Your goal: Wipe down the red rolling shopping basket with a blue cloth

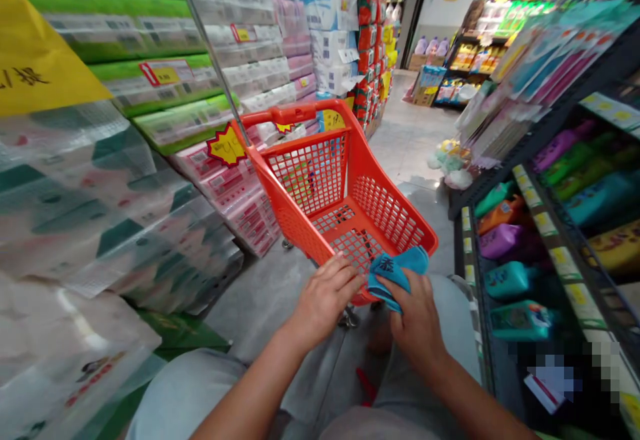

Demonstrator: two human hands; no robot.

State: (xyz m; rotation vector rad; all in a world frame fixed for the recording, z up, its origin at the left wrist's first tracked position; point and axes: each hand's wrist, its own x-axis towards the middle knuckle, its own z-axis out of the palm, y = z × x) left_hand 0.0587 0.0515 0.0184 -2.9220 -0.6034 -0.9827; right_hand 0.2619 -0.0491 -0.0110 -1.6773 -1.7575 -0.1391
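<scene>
My right hand (415, 317) grips a small blue cloth (395, 273) with a dark character printed on it. My left hand (325, 297) reaches in from the left, its fingertips pinching the cloth's left edge. Both hands are held just over the near rim of an orange-red mesh plastic shopping basket (310, 173), which sits on a wheeled frame with a long metal pull handle (210, 53). The cloth hangs over that rim and hides part of it. The basket's visible floor holds nothing.
Stacks of plastic-wrapped tissue packs (100, 207) wall the left side, and shelves of coloured detergent bottles (510, 253) stand on the right. Light-trousered knees (185, 387) show below my hands. A grey aisle floor (410, 140) runs ahead to more shelves.
</scene>
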